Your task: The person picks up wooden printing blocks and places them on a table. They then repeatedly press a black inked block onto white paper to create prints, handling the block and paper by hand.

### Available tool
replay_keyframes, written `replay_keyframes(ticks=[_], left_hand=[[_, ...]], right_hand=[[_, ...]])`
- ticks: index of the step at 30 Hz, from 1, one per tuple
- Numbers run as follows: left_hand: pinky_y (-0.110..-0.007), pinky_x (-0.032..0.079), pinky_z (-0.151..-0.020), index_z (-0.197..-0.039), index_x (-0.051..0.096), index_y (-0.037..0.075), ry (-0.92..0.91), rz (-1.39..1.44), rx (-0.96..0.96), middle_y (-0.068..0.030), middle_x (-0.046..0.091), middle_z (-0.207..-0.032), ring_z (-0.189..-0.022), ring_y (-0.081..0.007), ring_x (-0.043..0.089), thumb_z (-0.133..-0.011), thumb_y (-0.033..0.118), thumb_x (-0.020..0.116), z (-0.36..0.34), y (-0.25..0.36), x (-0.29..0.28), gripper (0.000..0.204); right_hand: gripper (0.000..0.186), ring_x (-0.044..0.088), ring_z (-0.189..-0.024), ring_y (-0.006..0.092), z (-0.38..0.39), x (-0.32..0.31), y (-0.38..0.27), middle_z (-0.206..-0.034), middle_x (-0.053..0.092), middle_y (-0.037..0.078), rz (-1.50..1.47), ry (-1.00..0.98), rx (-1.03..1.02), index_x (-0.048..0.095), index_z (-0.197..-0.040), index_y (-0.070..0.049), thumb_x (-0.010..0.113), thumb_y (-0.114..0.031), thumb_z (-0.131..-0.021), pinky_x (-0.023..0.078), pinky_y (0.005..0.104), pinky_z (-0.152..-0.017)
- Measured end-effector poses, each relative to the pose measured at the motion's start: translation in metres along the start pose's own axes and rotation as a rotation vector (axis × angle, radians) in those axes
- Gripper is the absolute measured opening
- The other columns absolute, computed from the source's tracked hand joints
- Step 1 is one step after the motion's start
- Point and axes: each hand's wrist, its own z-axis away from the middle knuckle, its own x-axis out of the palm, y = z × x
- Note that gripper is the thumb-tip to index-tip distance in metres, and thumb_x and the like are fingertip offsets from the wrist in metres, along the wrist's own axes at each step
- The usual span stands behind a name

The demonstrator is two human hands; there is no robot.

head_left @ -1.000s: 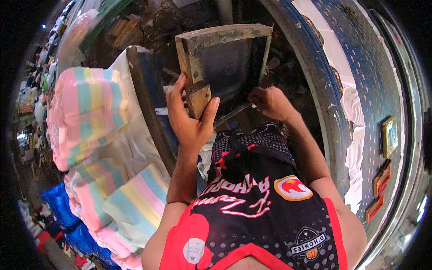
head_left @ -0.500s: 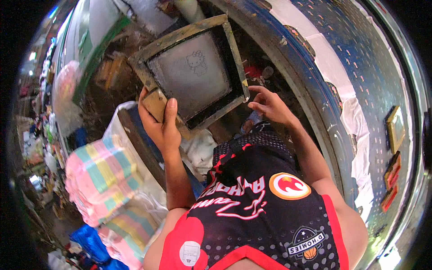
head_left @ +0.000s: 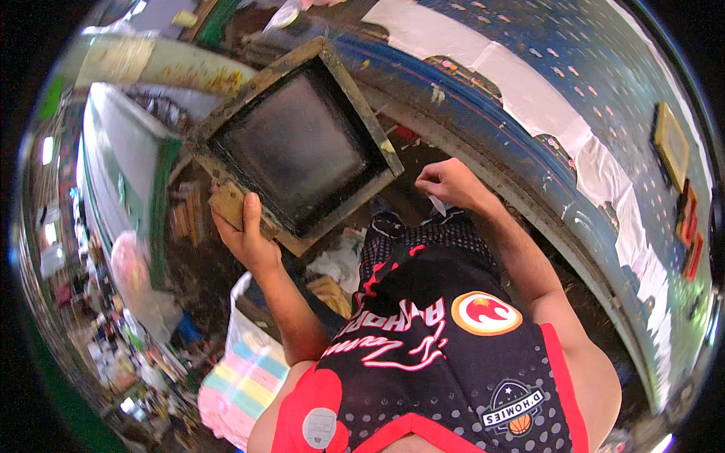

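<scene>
Framed screen (head_left: 298,147) in left hand (head_left: 255,240), right hand (head_left: 453,184)

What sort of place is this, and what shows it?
Probably a screen-printing workshop: a square, dark, wooden-framed screen, a long blue table and a white, cloth-like strip along it.

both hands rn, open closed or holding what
Left hand: closed, holding the dark framed screen.
Right hand: closed, fingers curled; a small white piece shows below, whether gripped cannot be told.
</scene>
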Motion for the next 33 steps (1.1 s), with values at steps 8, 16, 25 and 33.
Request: replay_keyframes(ticks=[8,16,25,33], left_hand=[[-0.035,0.055,-0.091,-0.141,0.064,0.003,-0.452,0.296,-0.446,-0.0042,0.071,-0.123,-0.106,-0.0162,0.068,-0.1,0.02,0.076,-0.099,-0.056,0.044,0.046],[-0.037,0.056,-0.088,-0.139,0.06,-0.001,-1.09,-0.295,-0.038,-0.0141,0.077,-0.102,-0.094,-0.0209,0.073,-0.101,0.029,0.076,-0.13,-0.082,0.092,0.051],[-0.045,0.053,-0.105,-0.16,0.037,0.004,-1.573,-0.385,-0.089,-0.0217,0.075,-0.123,-0.115,-0.0347,0.073,-0.092,0.03,0.081,-0.083,-0.072,0.106,0.085],[-0.048,0.053,-0.105,-0.159,0.034,-0.002,-1.734,-0.272,0.182,-0.0329,0.072,-0.125,-0.12,-0.0454,0.071,-0.093,0.037,0.077,-0.013,-0.07,0.12,0.087]], right_hand=[[0.07,0.064,-0.135,0.0331,-0.032,0.0,-0.048,-0.149,0.063,0.022,-2.081,-0.014,-0.448,0.041,-0.162,0.002,0.044,-0.049,-0.114,0.05,0.0461,-0.117],[0.074,0.051,-0.148,0.037,-0.06,0.046,-0.112,-0.161,0.051,0.022,-2.327,0.125,-0.854,0.043,-0.162,-0.003,0.039,-0.057,-0.112,0.036,0.06,-0.125],[0.067,0.054,-0.144,0.035,0.022,0.09,-0.136,-0.157,0.053,0.02,-2.145,0.603,-0.9,0.046,-0.158,-0.003,0.042,-0.051,-0.111,0.039,0.0576,-0.123],[0.06,0.056,-0.14,0.0333,0.093,0.143,-0.138,-0.153,0.055,0.018,-1.915,1.032,-0.956,0.048,-0.154,-0.004,0.045,-0.045,-0.111,0.042,0.0555,-0.12]])
